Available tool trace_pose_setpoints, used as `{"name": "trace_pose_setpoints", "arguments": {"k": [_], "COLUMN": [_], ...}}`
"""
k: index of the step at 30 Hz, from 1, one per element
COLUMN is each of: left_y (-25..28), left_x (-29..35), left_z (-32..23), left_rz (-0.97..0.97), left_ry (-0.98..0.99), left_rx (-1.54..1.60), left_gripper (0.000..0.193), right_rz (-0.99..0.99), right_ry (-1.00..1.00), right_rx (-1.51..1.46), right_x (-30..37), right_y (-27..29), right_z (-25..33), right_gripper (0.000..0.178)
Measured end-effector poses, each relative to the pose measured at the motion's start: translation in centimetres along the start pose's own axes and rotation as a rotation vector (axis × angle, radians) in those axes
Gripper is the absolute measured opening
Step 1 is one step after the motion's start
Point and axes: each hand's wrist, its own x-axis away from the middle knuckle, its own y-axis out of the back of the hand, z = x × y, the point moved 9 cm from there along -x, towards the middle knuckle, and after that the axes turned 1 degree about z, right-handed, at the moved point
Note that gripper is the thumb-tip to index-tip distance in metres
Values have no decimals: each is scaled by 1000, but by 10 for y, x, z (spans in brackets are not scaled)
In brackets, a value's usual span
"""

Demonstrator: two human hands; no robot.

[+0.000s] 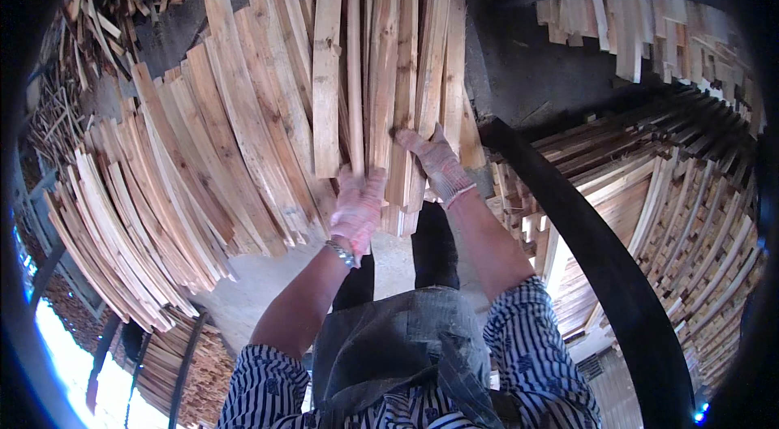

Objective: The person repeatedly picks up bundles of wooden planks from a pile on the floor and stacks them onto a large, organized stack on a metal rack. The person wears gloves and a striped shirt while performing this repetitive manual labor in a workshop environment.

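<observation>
Several long, pale boards (385,56) lie side by side in front of the person, their near ends toward the body, at the right end of a wide row of wood (235,113). The gloved left hand (359,206) is at the near ends, its fingers touching the wood; whether it grips, I cannot tell. The gloved right hand (434,161) reaches over the boards from their right side, thumb apart from the fingers, its hold likewise unclear. A dark curved beam (600,259) stands right, before stacked lumber (698,242).
</observation>
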Motion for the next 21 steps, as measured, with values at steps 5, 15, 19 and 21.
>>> {"name": "trace_pose_setpoints", "arguments": {"k": [5, 15, 19, 21], "left_y": [-12, -12, -14, -11], "left_x": [44, 46, 46, 53], "left_z": [4, 62, 69, 61], "left_rz": [-175, 207, 211, 238], "left_ry": [-305, 70, 71, 41], "left_rx": [-471, -151, 21, 70], "left_gripper": [79, 114, 105, 95], "right_rz": [126, 177, 120, 32], "right_ry": [52, -192, -52, -11], "right_rx": [-151, -170, -32, -155], "right_x": [34, 184, 169, 170], "right_y": [9, 13, 9, 6], "right_z": [-17, -127, -122, -125], "right_gripper": [66, 73, 67, 64]}}
